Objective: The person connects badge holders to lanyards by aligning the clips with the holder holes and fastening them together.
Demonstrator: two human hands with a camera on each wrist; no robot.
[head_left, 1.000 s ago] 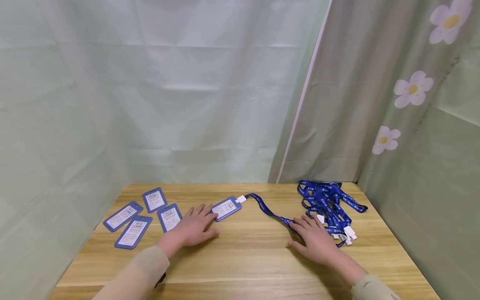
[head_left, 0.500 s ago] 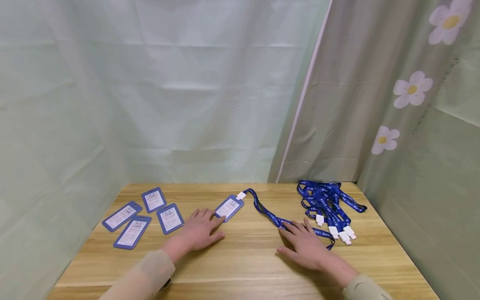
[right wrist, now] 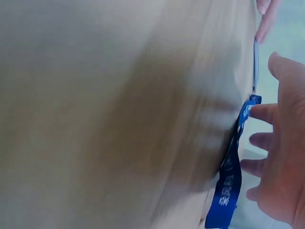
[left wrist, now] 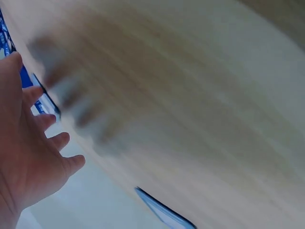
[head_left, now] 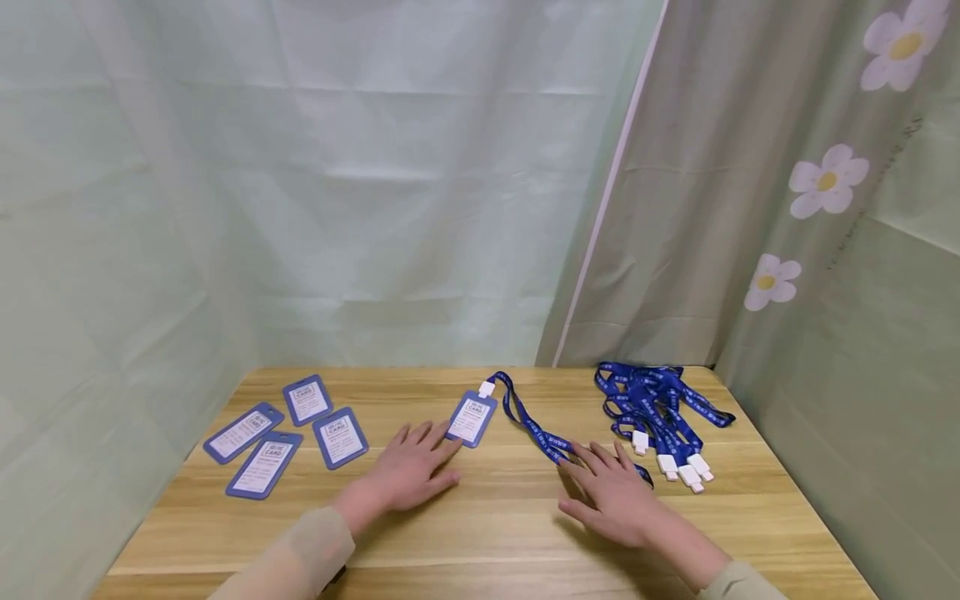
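Observation:
A blue-framed badge holder (head_left: 472, 419) lies near the middle of the table, joined by a white clip (head_left: 487, 389) to a printed blue lanyard (head_left: 517, 410). My left hand (head_left: 411, 468) is spread, its fingertips at the badge's lower left edge. Over the lanyard's far end my right hand (head_left: 617, 498) lies with fingers extended, hiding part of the strap. In the right wrist view the fingertips meet the blue strap (right wrist: 230, 179). Neither hand is curled round anything.
Several more badge holders (head_left: 340, 437) lie loose on the left of the wooden table (head_left: 495, 533). A heap of blue lanyards (head_left: 651, 400) with white clips (head_left: 691, 477) sits at the right. Curtains (head_left: 420, 208) hang behind the table and at its sides.
The badge has swung more upright and shifted slightly right, with my left hand moving right beside it. The lanyard's far end has been drawn left, away from the heap, under my right hand.

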